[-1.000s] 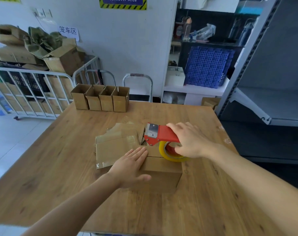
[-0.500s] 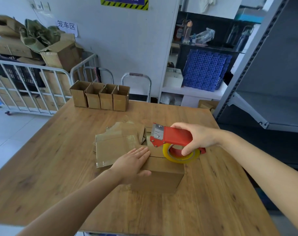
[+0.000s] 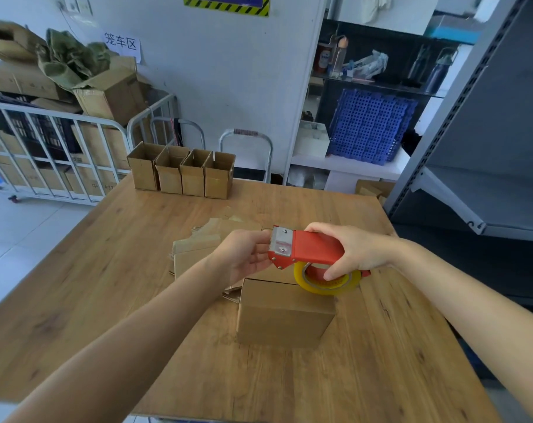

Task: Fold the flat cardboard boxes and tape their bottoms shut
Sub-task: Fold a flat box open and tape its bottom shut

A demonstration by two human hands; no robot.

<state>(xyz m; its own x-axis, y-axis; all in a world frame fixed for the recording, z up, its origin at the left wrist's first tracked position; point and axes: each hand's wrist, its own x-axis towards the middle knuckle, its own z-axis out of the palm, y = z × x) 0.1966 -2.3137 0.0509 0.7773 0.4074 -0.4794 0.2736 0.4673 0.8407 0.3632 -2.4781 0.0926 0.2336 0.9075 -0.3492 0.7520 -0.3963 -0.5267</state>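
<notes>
Clenching the tape gun (image 3: 314, 248) above the box (image 3: 283, 315) is the grip of the right hand (image 3: 355, 250); at nine o'clock, the left hand (image 3: 244, 257) is maybe pinching its tip.

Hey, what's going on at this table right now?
A person is taping up cardboard boxes. The right hand grips a red tape dispenser just above a folded box on the wooden table, while the left hand pinches the dispenser's toothed front end, probably to free the tape. Behind it lies flat cardboard, and four open boxes stand in a row at the table's far edge.
</notes>
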